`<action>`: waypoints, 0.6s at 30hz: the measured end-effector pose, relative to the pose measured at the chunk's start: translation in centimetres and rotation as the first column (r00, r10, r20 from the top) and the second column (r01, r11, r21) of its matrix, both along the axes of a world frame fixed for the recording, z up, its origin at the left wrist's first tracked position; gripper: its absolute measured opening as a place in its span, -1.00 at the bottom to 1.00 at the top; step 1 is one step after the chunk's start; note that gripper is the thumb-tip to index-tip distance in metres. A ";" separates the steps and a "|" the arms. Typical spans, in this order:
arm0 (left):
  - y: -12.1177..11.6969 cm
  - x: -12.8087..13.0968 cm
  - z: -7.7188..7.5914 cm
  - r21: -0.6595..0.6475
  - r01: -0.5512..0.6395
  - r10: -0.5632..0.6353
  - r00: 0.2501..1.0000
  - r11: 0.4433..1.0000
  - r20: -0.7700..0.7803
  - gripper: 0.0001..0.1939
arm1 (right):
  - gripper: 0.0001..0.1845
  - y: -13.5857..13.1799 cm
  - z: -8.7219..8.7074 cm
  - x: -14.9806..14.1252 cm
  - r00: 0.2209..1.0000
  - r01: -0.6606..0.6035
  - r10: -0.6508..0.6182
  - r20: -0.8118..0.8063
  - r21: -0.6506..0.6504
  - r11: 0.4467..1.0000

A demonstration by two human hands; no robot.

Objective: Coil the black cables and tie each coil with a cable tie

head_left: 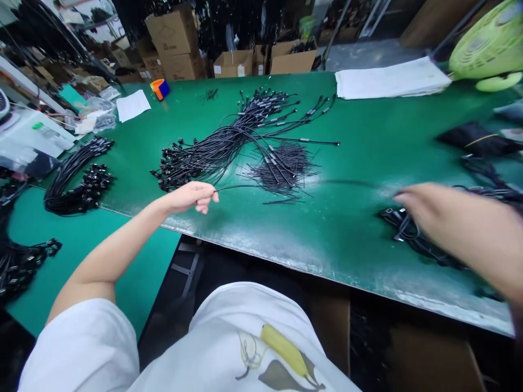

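My left hand [191, 197] is closed in a pinch on one end of a thin black cable [237, 187], at the front of the green table. The cable runs to the right across a heap of short black cable ties [281, 166] and leads, blurred, to the fingertips of my right hand [429, 204]. That hand is smeared by motion and looks closed on the cable. Behind the heap lies a large bundle of black cables [229, 139] with connectors at both ends. Under my right hand is a pile of black cables [408, 231] with connectors.
More bundled cables [77, 174] lie at the left, partly by a lower green surface [122, 239]. White sheets [388, 79] and a green fan [486, 43] stand at the back right. An orange and blue tape roll [159, 89] sits far left. Cardboard boxes [171, 38] stand behind the table [368, 125].
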State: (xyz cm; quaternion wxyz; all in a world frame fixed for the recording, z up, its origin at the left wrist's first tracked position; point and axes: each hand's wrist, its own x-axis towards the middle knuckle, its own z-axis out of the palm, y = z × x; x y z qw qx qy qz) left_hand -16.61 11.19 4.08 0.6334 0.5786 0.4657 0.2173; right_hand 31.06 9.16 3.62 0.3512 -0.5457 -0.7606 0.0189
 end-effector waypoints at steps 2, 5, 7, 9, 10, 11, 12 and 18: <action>-2.0 2.8 -0.3 -0.062 -0.019 0.031 0.982 0.998 0.189 -0.58 | -0.58 -2.4 -1.2 -3.2 0.923 -0.348 0.361 0.132 -0.108 0.931; -4.3 7.2 -0.4 0.046 -0.006 -0.008 0.955 0.999 0.296 -0.67 | -0.65 -5.8 0.8 -8.3 0.694 -0.673 0.718 0.054 -0.306 0.673; -5.4 9.4 -0.3 0.181 0.097 -0.141 0.958 0.979 0.249 -0.71 | -0.65 -6.3 3.4 -10.3 0.752 -0.640 0.657 0.042 -0.193 0.744; -6.3 10.6 -0.2 0.252 0.237 -0.288 0.939 0.938 0.187 -0.66 | -0.67 -5.3 5.6 -10.8 0.875 -0.483 0.484 0.015 -0.045 0.875; -6.6 10.9 -0.2 0.256 0.283 -0.333 0.926 0.924 0.177 -0.63 | -0.68 -4.5 6.3 -10.6 0.919 -0.394 0.394 -0.020 -0.001 0.919; -6.8 11.2 -0.3 0.255 0.297 -0.346 0.921 0.920 0.178 -0.61 | -0.69 -3.8 6.8 -10.2 0.946 -0.317 0.318 -0.066 0.021 0.948; -6.8 11.3 -0.4 0.257 0.277 -0.327 0.928 0.926 0.178 -0.61 | -0.68 -3.2 6.9 -9.8 0.958 -0.264 0.265 -0.113 0.027 0.964; -5.4 13.0 -1.7 0.594 0.043 -0.028 0.999 0.803 -0.036 -0.58 | -0.59 -3.4 5.3 -10.0 0.839 -0.471 0.385 -0.384 -0.160 0.867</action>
